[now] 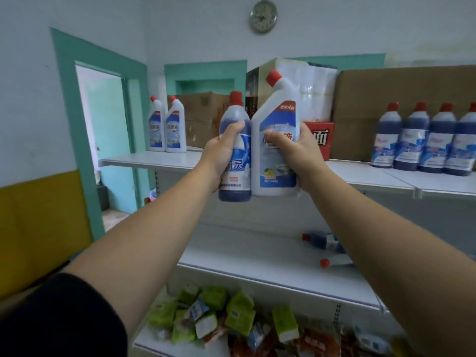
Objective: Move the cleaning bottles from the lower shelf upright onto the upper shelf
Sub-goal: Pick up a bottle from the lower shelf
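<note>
Well, before the upper shelf [154,161] the left hand [221,153] grips a blue bottle [237,163], the right hand [301,153] a white bottle [277,117], both upright; below it, lying bottles [323,239] sit half hidden behind the right forearm [386,240].

Arms raised, left hand [222,150] gripping blue bottle [235,173], right hand [302,153] gripping white bottle [277,109]

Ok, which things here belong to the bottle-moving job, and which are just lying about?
Job: left hand, held blue bottle; right hand, held white bottle; lying blue bottle and lying white bottle on lower shelf; upper shelf.
Lying about: clock, cardboard boxes, red box, green packets.
</note>
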`<act>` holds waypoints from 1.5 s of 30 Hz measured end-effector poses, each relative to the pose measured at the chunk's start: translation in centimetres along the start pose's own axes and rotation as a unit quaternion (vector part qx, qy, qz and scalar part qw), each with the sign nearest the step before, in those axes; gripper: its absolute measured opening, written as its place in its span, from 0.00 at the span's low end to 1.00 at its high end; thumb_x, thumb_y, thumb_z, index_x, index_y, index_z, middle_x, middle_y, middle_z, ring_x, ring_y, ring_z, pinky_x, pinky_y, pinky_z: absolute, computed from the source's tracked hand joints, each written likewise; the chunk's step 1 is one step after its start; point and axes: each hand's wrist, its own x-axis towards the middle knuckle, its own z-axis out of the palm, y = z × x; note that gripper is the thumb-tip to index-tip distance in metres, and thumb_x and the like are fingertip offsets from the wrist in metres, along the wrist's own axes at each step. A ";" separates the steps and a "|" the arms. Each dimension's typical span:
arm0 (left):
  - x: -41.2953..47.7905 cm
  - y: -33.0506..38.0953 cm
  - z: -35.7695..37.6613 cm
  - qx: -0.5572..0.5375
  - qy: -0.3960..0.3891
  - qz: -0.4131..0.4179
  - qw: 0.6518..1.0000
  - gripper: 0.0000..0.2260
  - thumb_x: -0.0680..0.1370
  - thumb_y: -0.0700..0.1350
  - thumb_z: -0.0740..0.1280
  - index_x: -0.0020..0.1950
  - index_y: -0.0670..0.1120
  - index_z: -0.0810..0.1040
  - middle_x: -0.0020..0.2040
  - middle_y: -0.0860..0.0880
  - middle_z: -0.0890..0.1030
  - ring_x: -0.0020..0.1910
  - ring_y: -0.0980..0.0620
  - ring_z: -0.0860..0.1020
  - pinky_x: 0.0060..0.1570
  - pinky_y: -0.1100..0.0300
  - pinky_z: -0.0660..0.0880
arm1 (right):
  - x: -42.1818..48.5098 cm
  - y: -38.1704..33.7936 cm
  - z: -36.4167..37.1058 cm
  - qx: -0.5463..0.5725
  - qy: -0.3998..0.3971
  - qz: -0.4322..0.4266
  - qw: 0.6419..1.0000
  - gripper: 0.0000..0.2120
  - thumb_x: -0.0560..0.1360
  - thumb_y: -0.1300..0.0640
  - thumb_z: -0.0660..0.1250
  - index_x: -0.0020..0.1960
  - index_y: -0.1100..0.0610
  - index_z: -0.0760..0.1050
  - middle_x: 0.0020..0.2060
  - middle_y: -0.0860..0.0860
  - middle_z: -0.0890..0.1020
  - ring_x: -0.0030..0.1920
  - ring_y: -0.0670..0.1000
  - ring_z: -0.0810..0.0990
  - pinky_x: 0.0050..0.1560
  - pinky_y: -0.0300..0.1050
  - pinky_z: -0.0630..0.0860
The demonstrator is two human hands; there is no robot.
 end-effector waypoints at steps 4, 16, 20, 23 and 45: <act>3.8 0.0 -6.3 0.011 0.010 0.018 1.000 0.26 0.71 0.63 0.71 0.59 0.45 0.80 0.50 0.43 0.87 0.50 0.41 0.85 0.56 0.40 0.80 | 3.3 1.4 6.6 0.021 -0.008 0.001 1.000 0.22 0.73 0.51 0.74 0.63 0.54 0.73 0.52 0.50 0.84 0.48 0.50 0.86 0.48 0.47 0.84; 16.6 -0.5 -21.5 0.064 0.066 0.041 0.995 0.25 0.75 0.64 0.67 0.62 0.46 0.77 0.53 0.43 0.85 0.50 0.43 0.85 0.51 0.49 0.83 | 14.5 6.6 21.3 0.060 0.004 0.032 0.998 0.21 0.74 0.50 0.74 0.63 0.52 0.71 0.53 0.50 0.83 0.51 0.51 0.84 0.50 0.50 0.83; 21.4 -1.0 -24.1 0.074 0.078 0.049 0.993 0.23 0.76 0.64 0.65 0.61 0.49 0.77 0.49 0.47 0.86 0.45 0.48 0.86 0.42 0.55 0.83 | 19.6 9.6 23.3 0.074 -0.005 0.074 0.994 0.24 0.71 0.51 0.77 0.64 0.51 0.73 0.55 0.51 0.83 0.55 0.55 0.83 0.57 0.61 0.80; 25.1 -2.0 -25.6 0.083 0.090 0.058 0.991 0.21 0.77 0.65 0.65 0.60 0.51 0.76 0.49 0.50 0.86 0.45 0.50 0.86 0.47 0.53 0.82 | 23.7 11.8 24.4 0.081 -0.016 0.107 0.991 0.24 0.70 0.54 0.78 0.63 0.51 0.73 0.55 0.52 0.83 0.55 0.57 0.83 0.58 0.64 0.78; 36.0 -6.1 -30.1 0.082 0.043 0.022 0.995 0.31 0.63 0.70 0.68 0.60 0.55 0.74 0.53 0.50 0.85 0.51 0.48 0.85 0.57 0.43 0.80 | 34.1 19.0 29.6 0.095 -0.076 0.211 0.970 0.20 0.73 0.60 0.75 0.62 0.50 0.74 0.55 0.53 0.84 0.56 0.59 0.83 0.56 0.63 0.79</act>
